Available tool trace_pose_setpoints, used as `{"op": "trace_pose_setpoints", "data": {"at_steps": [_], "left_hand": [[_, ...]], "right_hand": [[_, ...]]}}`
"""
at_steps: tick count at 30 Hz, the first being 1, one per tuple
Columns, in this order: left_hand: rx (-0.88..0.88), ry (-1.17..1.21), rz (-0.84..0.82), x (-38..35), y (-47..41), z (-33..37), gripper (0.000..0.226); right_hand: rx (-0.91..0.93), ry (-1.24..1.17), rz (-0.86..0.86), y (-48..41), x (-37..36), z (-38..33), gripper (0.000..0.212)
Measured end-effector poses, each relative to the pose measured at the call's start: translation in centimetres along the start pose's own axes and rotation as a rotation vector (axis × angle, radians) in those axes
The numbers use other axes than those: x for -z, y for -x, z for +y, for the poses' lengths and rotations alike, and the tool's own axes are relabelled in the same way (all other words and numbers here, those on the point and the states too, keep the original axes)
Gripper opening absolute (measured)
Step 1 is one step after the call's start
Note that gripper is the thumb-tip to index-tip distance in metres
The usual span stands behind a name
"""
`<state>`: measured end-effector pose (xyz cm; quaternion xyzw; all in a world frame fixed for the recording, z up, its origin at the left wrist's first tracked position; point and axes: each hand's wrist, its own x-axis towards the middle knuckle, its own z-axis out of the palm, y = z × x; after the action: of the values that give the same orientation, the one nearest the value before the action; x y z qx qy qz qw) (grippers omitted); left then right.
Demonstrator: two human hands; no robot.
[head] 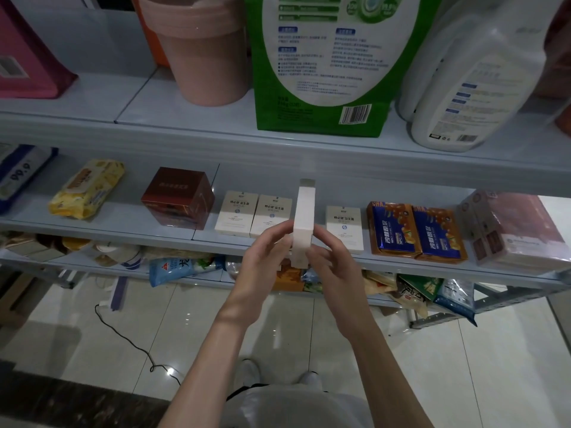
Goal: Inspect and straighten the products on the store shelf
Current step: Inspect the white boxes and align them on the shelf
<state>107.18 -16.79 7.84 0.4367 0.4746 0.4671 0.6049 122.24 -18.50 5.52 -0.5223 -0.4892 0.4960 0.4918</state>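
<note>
Shelf [278, 247] front: both hands grip white box [304, 217], edge-on, upright.

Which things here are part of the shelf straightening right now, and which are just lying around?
Job: white box, gripped by left hand and right hand; matching boxes on the middle shelf.
Lying around: black cable on the floor; pink bucket and green box on the upper shelf.

I have one wide-angle view, worn on the person's head, standing close to the shelving and facing forward and down. The upper shelf [148, 100] fills the far top, the middle shelf [123, 213] crosses centre, and the tiled floor [463, 366] lies near at the bottom, with straight edges bowing outward.
</note>
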Motion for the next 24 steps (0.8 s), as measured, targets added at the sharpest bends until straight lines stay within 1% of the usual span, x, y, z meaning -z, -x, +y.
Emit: {"op": "trace_pose_setpoints", "data": {"at_steps": [5,8,12,16,20,24], "left_hand": [[-0.015,-0.008,0.019,-0.43,0.21,0.02,0.035],[-0.010,-0.016,0.022,-0.46,0.37,0.29,0.035],[-0.009,-0.008,0.006,-0.57,0.55,0.55,0.034],[0.004,-0.045,0.060,-0.62,0.51,0.44,0.033],[-0.011,-0.081,0.076,-0.56,0.42,0.35,0.029],[0.019,-0.051,0.107,-0.51,0.31,0.24,0.023]], "right_hand": [[0.003,-0.018,0.022,0.02,-0.01,-0.01,0.042],[-0.013,-0.049,0.011,0.24,-0.12,0.23,0.038],[-0.011,-0.025,-0.005,0.29,-0.22,-0.11,0.038],[-0.018,-0.055,-0.007,0.33,-0.07,-0.28,0.041],[-0.054,-0.080,0.029,0.33,-0.16,0.00,0.036],[-0.030,0.004,0.011,0.23,-0.23,-0.16,0.035]]}}
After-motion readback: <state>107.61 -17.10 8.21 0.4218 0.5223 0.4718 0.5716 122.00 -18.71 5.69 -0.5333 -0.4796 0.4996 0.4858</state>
